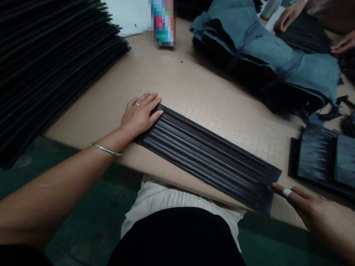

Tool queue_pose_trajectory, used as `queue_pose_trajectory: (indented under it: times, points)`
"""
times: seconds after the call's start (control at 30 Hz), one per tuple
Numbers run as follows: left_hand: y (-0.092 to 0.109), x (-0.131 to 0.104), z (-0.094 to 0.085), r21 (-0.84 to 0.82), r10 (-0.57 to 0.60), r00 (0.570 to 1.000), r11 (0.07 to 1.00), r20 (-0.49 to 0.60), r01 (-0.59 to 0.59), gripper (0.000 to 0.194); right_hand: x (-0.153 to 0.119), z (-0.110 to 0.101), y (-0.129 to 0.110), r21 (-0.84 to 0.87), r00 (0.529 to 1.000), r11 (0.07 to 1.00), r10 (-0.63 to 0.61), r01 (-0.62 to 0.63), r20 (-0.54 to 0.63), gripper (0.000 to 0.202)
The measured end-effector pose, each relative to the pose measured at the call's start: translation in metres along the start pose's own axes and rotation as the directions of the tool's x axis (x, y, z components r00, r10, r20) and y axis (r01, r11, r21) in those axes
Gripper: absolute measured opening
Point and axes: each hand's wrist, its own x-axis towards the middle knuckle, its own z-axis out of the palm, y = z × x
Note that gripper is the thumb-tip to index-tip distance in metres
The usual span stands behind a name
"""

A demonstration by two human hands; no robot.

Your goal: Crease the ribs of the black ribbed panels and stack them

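A long black panel with raised ribs (205,159) lies slantwise along the table's front edge. My left hand (141,114) rests flat over its left end, fingers stretched out and the thumb on the ribbed surface. A thin ring and a silver bracelet are on that hand and wrist. At the panel's right end is my right hand (318,207), its index finger reaching out so that the tip touches the flat end strip. A white band wraps this finger. The right thumb is hidden, and the other fingers show only partly.
A tall stack of black sheets (55,66) stands at the left. Tied bundles with grey-blue backing (266,48) lie at the back right, and dark panel pieces (316,155) at the right. A blurred colourful packet (165,26) stands behind. Another person's hands (290,16) are top right.
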Motion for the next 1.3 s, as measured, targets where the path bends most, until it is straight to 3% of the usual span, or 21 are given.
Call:
queue_pose_trajectory:
  times: [0.1,0.17,0.3,0.37,0.47,0.6,0.73,0.87,1.07,1.3]
  points:
    - [0.012,0.005,0.001,-0.035,-0.007,0.999,0.999,-0.040,0.006,0.054,0.033,-0.003,-0.037,0.004,0.998,0.999,-0.036,0.036,-0.042,0.056]
    - [0.021,0.012,0.002,-0.065,-0.026,0.998,0.998,-0.058,0.022,0.053,0.079,-0.008,-0.082,0.005,0.995,0.999,-0.033,0.033,-0.090,0.055]
    - [0.029,0.024,0.000,-0.104,-0.053,0.998,0.993,-0.032,0.050,0.054,0.186,-0.028,-0.181,-0.071,0.992,0.989,-0.127,0.126,-0.011,0.059]
    - [0.027,0.022,-0.005,-0.112,-0.032,0.999,0.993,-0.013,0.030,0.056,0.227,-0.039,-0.217,-0.091,0.984,0.980,-0.178,0.177,-0.002,0.058]
    - [0.019,0.011,-0.010,-0.123,0.045,0.998,0.992,0.052,-0.038,0.056,0.264,-0.053,-0.249,-0.089,0.971,0.967,-0.241,0.239,-0.004,0.056]
    - [0.011,0.000,-0.008,-0.075,0.119,0.989,0.991,0.090,-0.113,0.054,0.282,-0.064,-0.267,-0.084,0.968,0.965,-0.249,0.248,-0.004,0.056]
    - [0.010,-0.001,-0.001,-0.025,0.136,0.990,0.991,0.046,-0.135,0.053,0.276,-0.066,-0.261,-0.080,0.964,0.961,-0.262,0.264,0.031,0.056]
    - [0.011,0.001,0.001,-0.009,0.146,0.988,0.989,0.046,-0.146,0.057,0.240,-0.058,-0.227,-0.139,0.968,0.959,-0.239,0.248,0.082,0.058]
    - [0.009,0.002,-0.001,0.012,0.132,0.988,0.991,0.080,-0.133,0.063,0.149,-0.027,-0.144,-0.274,0.979,0.940,-0.198,0.205,0.053,0.068]
    - [0.009,0.002,-0.001,0.031,0.105,0.988,0.994,0.114,-0.109,0.065,0.042,0.009,-0.043,-0.190,0.989,0.971,-0.145,0.145,0.014,0.093]
